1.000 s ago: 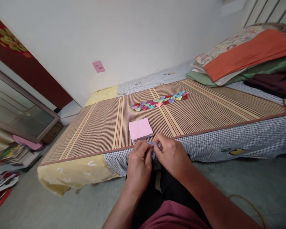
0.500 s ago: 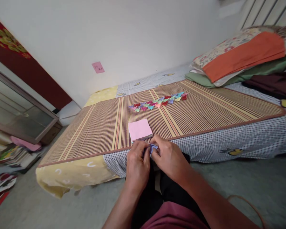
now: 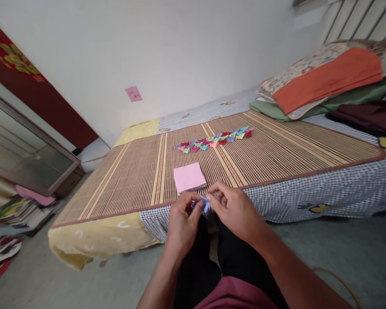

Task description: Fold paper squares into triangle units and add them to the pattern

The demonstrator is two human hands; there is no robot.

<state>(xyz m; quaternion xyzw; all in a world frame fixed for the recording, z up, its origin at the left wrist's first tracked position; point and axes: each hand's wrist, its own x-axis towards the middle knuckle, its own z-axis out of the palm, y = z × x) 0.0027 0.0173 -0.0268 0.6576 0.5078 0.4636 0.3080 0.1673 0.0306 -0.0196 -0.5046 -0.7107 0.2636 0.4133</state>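
Note:
A small folded blue-purple paper point(image 3: 205, 204) is held over my lap, just in front of the bed's near edge. My left hand point(image 3: 184, 221) pinches it between thumb and fingers from the left. On the other side, the thumb and fingertips of my right hand point(image 3: 233, 208) are closed at the paper's upper right edge. Just beyond my hands, a stack of square paper point(image 3: 189, 177) with a pink top sheet lies on the striped mat. Farther back, several small folded paper pieces point(image 3: 214, 140) in many colours form a slanting double row.
The striped mat point(image 3: 125, 184) covers much of the bed. Pillows and folded bedding point(image 3: 328, 83) are piled at the far right, beside a dark folded cloth point(image 3: 363, 116). A glass-fronted cabinet point(image 3: 28, 141) and stacked books point(image 3: 19, 214) stand at the left.
My right hand has shifted slightly, its fingers now at the paper's upper right edge. More of the folded paper's lighter blue face shows. The stack and the coloured row stay put.

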